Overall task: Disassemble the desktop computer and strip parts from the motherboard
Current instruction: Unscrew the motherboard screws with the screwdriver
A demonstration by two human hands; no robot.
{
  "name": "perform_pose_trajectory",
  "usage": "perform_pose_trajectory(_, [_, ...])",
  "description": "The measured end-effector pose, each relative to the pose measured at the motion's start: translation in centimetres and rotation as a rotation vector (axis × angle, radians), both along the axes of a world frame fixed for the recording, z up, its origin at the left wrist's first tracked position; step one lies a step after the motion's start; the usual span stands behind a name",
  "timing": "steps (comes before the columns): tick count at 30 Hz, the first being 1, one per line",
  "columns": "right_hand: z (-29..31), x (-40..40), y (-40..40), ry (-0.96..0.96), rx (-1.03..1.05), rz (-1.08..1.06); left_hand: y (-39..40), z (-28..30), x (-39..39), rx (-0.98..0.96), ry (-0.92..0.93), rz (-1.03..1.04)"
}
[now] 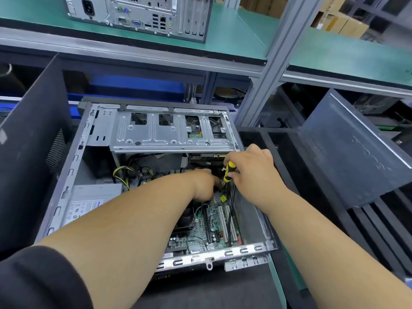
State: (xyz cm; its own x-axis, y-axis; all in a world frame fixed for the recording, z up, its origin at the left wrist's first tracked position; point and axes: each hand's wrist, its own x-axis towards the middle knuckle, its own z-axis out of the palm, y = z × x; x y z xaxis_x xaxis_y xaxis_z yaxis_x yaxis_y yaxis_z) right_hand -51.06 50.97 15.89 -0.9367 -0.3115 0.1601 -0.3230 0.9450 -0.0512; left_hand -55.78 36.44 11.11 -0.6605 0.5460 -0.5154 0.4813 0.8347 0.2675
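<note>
working inside the open grey steel desktop computer case [73, 166] lying on its side on the bench, side panel off. right hand [252, 172] curling round the yellow-and-black screwdriver handle [229, 171], shaft pointing down toward the green motherboard [214, 224] near the case's right wall. left hand [204, 186] reaching into the same spot, fingers tucked down behind the wrist, so cannot tell whether pinching, steadying or hanging loose. probably loosening a board screw or a fastener beside the white expansion slots [227, 221]: keeping the driver upright over the screw head, pressing down firmly while turning, catching the freed screw before it drops among the components, keeping clear of the black cable [230, 210] running alongside. tip and screw both lying hidden behind the hands. silver drive cage [169, 134] covering the far end of the interior; left forearm hiding much of the board's middle; yellow-and-black wires [121, 172] and silver power supply [89, 201] sitting at left.
</note>
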Motion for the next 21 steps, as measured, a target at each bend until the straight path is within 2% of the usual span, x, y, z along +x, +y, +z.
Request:
perform_pose_trajectory(10, [-0.05,0.20,0.26,-0.025,-0.004,-0.009,-0.27,-0.06,-0.38,0.094,0.027,0.045])
perform_pose_trajectory(21, [-0.03,0.19,0.24,-0.023,0.031,0.016,-0.28,-0.74,-0.94,0.062,0.056,0.062])
